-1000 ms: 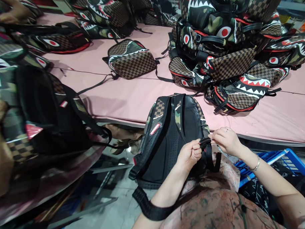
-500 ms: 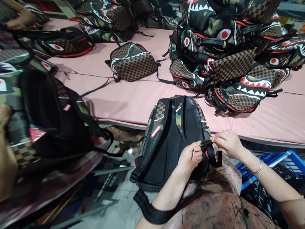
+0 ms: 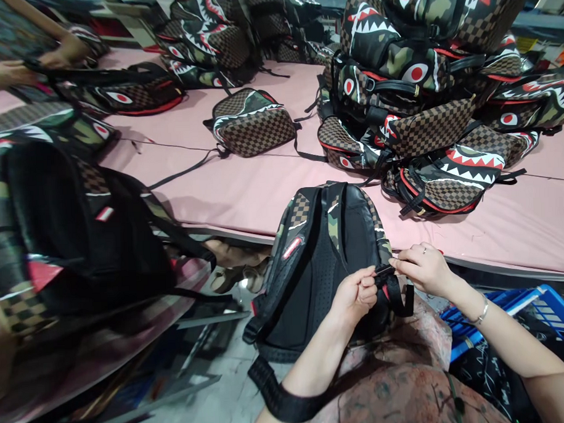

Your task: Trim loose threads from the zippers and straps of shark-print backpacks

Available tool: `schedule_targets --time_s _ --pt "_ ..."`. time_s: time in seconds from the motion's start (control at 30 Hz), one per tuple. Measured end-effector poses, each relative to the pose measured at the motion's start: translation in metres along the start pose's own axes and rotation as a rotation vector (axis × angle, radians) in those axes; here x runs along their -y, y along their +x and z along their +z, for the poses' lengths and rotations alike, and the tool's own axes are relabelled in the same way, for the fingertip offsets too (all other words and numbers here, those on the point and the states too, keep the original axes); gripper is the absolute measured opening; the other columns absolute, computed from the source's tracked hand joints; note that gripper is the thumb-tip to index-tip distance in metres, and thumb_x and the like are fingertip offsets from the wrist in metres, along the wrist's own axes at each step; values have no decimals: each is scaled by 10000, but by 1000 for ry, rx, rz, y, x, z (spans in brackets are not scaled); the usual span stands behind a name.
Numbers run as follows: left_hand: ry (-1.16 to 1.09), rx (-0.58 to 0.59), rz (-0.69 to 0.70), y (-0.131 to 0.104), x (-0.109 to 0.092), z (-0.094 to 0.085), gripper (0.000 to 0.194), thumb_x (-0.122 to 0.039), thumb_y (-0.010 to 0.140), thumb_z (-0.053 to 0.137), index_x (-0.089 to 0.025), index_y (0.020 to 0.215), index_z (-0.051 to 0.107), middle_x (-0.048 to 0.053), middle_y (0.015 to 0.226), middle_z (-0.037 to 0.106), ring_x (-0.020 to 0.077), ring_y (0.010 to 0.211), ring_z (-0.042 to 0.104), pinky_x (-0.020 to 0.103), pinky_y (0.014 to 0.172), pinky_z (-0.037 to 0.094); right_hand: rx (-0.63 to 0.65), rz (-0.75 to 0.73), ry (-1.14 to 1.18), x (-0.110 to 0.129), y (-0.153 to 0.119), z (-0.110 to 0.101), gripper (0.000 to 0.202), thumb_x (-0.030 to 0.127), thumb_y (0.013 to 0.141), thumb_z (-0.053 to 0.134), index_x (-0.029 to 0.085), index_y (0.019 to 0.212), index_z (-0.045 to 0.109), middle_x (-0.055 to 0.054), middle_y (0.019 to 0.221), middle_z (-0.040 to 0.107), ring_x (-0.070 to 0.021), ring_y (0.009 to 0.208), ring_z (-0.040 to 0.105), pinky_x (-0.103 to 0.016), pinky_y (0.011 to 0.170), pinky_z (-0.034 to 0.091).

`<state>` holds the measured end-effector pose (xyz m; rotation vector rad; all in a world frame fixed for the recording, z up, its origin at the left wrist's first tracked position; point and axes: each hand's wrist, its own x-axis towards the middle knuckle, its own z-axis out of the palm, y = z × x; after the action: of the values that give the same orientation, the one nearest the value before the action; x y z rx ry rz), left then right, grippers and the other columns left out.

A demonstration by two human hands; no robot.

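A smooth pink covering spreads over the long table (image 3: 202, 192), its far right side heaped with a pile of backpacks (image 3: 416, 74) in brown check and camouflage, printed with white shark teeth and red eyes. At the left edge slumps a large open backpack (image 3: 135, 260), blurred, with a deep black panel. The held backpack (image 3: 308, 303) is below the middle of the view, its top at the table's near edge and its lower part by the person's lap, back panel facing up. It is an upright oval, matte black and padded, with dotted mesh-like texture, glossier black trim near the top, and check and camouflage along the sides. A blue plastic crate (image 3: 551, 310) with slatted walls stands at the right. A wide, ribbed black strap (image 3: 269, 375) crosses the left forearm. The left hand (image 3: 356, 295) has its fingers curled, thumb and forefinger pinching a small black strap piece (image 3: 383, 270) at the backpack's side; the right hand (image 3: 420, 268) pinches its other end between fingertips. A red-and-white label (image 3: 291, 248) sits slanted on one shoulder strap.
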<state>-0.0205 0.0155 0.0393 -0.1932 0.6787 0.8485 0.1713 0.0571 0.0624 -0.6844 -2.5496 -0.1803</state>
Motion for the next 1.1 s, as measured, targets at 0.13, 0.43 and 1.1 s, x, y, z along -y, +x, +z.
schedule_targets --time_s 0.13,0.43,1.1 --pt "-17 16 -14 -1 -1 1 226 -131 842 422 -124 616 426 -109 393 244 0 259 222 97 273 175 -50 -38 -19 -1 -2 2 156 212 850 519 186 962 623 -40 825 664 -157 748 526 -299 603 307" --pt "-46 48 -27 -8 -3 4 226 -146 850 370 -91 660 481 -97 390 277 4 258 266 97 279 187 -137 332 498 5 -10 17 141 248 871 478 191 917 598 -48 783 637 -167 757 575 -301 665 426" --pt "153 -11 288 -3 15 2 273 -315 696 674 -123 650 485 -121 404 240 1 319 217 125 336 170 -528 1199 1280 36 8 44 388 478 789 516 205 558 365 79 465 277 -59 369 220 -205 352 191"
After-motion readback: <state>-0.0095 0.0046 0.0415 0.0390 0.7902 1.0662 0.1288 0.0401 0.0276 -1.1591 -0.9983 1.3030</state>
